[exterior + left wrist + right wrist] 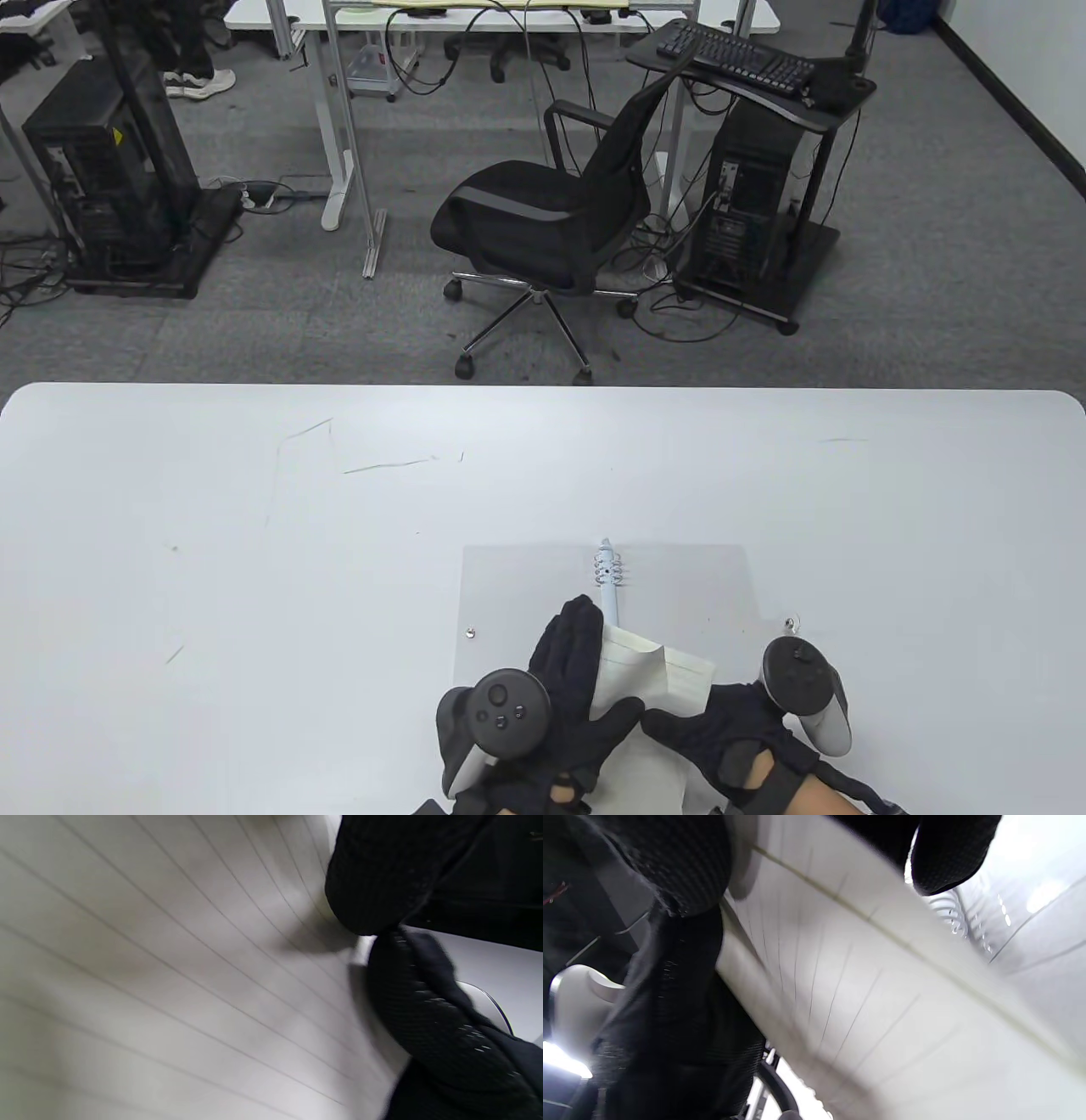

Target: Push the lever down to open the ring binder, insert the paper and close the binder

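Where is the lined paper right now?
In the table view the lined paper is near the bottom edge, held between the left hand and the right hand, over the open binder beside its rings.

Grey carpet [339,323] holds a black office chair [543,221] among white desks [475,13].

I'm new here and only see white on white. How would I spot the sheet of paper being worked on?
Start at the white table and find the pale open binder near its front edge. The paper lies over the binder's middle, between the left hand and right hand in black gloves. It is cream, ruled, and curled up, unlike the flat covers.
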